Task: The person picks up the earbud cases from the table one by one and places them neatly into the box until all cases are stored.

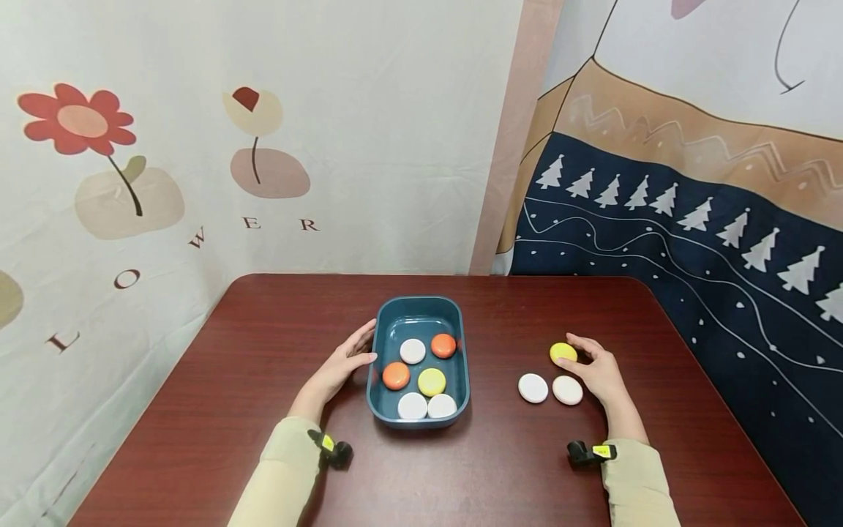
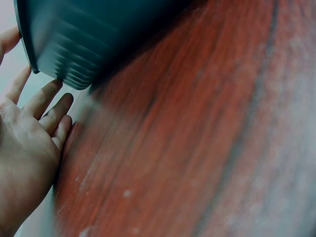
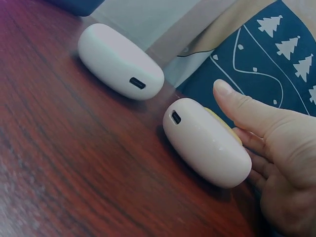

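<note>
My left hand [image 1: 339, 369] lies against the left side of a dark blue-green tray [image 1: 465, 366]. Its thumb is at the rim and its fingers reach along the outer wall, fairly straight in the left wrist view. To the right of the tray, my right hand [image 1: 598, 372] holds a yellow round device [image 1: 562, 353] between thumb and fingers. Only a sliver of it shows in the right wrist view. Two white round devices [image 1: 533, 389] lie just in front of that hand; the nearer white one [image 3: 205, 143] has a small port in its side.
Inside the tray are orange round devices [image 1: 443, 345], a yellow one [image 1: 431, 382] and several white ones [image 1: 412, 351]. Everything stands on a red-brown wooden table [image 1: 263, 380]. Behind it hang a pale flower-print cloth [image 1: 395, 146] and a dark blue tree-print one [image 1: 593, 227].
</note>
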The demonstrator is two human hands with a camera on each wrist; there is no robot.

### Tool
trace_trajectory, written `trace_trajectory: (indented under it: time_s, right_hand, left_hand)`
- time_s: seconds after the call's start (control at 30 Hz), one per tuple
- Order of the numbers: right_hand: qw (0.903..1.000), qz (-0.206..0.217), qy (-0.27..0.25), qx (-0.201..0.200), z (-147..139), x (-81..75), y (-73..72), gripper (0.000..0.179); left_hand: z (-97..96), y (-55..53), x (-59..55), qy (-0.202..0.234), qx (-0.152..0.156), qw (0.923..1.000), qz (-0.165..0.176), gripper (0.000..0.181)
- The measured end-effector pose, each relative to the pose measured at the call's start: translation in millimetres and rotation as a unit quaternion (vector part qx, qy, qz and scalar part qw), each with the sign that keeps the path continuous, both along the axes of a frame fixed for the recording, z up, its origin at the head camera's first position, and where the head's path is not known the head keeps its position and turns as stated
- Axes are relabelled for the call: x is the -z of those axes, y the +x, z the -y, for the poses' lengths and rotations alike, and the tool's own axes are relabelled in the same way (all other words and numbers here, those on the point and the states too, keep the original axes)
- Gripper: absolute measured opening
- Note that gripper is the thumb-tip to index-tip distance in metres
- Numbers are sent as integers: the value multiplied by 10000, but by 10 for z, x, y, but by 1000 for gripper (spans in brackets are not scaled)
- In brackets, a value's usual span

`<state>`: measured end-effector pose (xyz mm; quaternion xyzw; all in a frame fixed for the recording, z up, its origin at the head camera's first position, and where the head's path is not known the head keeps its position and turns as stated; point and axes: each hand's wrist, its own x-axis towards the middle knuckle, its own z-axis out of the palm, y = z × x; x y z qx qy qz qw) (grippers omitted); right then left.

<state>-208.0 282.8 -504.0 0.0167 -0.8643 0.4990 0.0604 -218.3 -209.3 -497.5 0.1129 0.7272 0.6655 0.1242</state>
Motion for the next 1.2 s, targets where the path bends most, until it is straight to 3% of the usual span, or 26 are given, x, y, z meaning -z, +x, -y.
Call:
trace_trajectory:
  time_s: [0.23, 0.4, 0.87, 0.97, 1.2]
  right_hand:
    - [9998, 120, 156, -76, -13, 6, -12, 66]
    - [9988, 201, 435, -106, -5, -14, -11, 66]
    - [9969, -60, 772, -115, 4, 6, -8, 60]
    - [9970, -106, 767, -74, 2, 17, -10, 58]
    - [9983, -84, 574, 24, 4, 10, 5, 58]
  left_hand:
    - [-9, 26, -57, 77, 31, 10000, 37, 68]
    - [2, -4, 0, 33, 1, 10000, -4, 68]
    - [-1, -2, -1, 92, 89, 9999, -15, 68]
    - [-3, 8, -36, 121, 124, 9998, 13, 68]
    - [-50, 120, -272, 105, 264, 9996, -91, 68]
